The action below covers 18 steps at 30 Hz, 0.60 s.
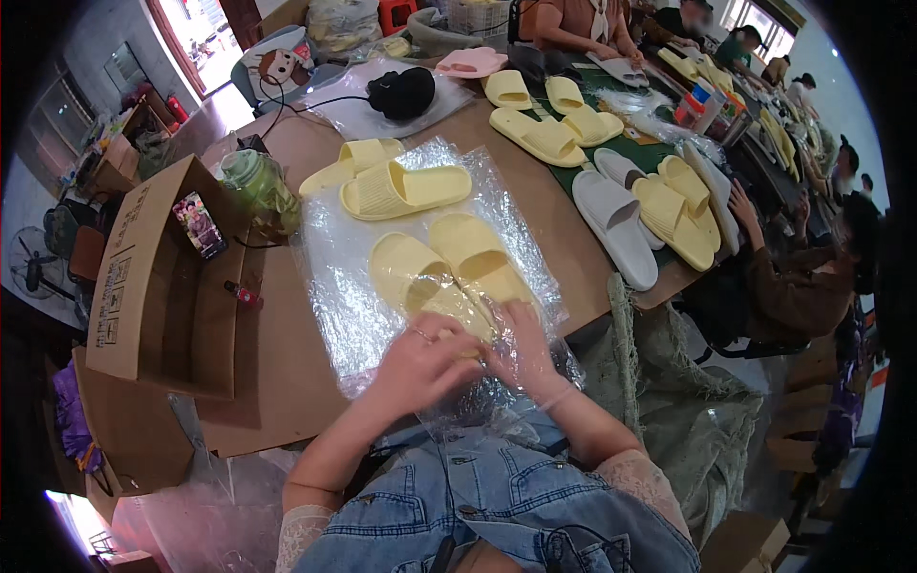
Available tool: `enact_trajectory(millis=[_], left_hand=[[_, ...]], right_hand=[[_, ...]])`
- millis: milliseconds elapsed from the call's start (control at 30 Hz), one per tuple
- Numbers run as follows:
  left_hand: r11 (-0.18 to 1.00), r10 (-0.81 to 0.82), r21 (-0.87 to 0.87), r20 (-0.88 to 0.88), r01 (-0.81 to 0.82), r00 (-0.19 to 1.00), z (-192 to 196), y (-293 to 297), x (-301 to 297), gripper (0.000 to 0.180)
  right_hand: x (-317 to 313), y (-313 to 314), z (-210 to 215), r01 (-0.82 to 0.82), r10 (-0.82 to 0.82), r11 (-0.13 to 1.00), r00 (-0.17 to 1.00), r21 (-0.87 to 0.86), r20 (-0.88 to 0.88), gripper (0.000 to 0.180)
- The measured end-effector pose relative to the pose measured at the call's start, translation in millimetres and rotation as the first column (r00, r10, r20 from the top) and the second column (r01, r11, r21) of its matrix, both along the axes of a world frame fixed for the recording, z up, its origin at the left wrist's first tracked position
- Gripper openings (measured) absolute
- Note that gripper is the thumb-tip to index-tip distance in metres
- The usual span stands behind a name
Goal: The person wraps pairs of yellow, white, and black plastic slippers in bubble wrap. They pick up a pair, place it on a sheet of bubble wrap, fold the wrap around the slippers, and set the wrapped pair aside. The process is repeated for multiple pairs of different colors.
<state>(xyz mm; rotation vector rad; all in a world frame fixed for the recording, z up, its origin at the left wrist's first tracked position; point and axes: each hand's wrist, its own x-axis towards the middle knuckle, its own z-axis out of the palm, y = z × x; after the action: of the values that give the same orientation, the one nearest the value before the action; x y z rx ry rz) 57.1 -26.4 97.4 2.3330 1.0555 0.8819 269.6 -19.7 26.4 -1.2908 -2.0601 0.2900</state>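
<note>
A pair of pale yellow slippers (468,250) lies in front of me, toes pointing away, with their near ends inside a shiny clear plastic bag (465,310). My left hand (432,355) is closed on the bag's film at the near end of the left slipper. Beside it, my right hand (521,351) grips the film at the right slipper's near end, fingers bent over its edge. The two hands almost touch, and their fingertips are partly hidden by film glare. Under the pair is a stack of clear bags (334,315). Another yellow slipper pair (406,189) rests on the stack's far part.
At left stand an open cardboard box (158,277) with a phone (200,225) on it and a green-lidded jar (258,191). A black cap (401,93) lies farther back. Grey slippers (611,224) and more yellow ones (537,136) line the right side. A co-worker (807,286) sits at right.
</note>
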Motion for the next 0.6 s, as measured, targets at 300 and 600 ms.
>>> enact_trajectory(millis=[300,600], left_hand=[[0.922,0.3,0.271,-0.053,-0.276,0.952,-65,52,-51,0.043],[0.917,0.265,0.252,0.19,-0.308,0.945,-95,51,-53,0.037]], right_hand=[[121,-36,105,-0.865,0.431,0.396,0.47,-0.307,-0.77,0.018],[-34,66,27,0.17,-0.142,0.975,0.972,-0.144,0.187,0.054]])
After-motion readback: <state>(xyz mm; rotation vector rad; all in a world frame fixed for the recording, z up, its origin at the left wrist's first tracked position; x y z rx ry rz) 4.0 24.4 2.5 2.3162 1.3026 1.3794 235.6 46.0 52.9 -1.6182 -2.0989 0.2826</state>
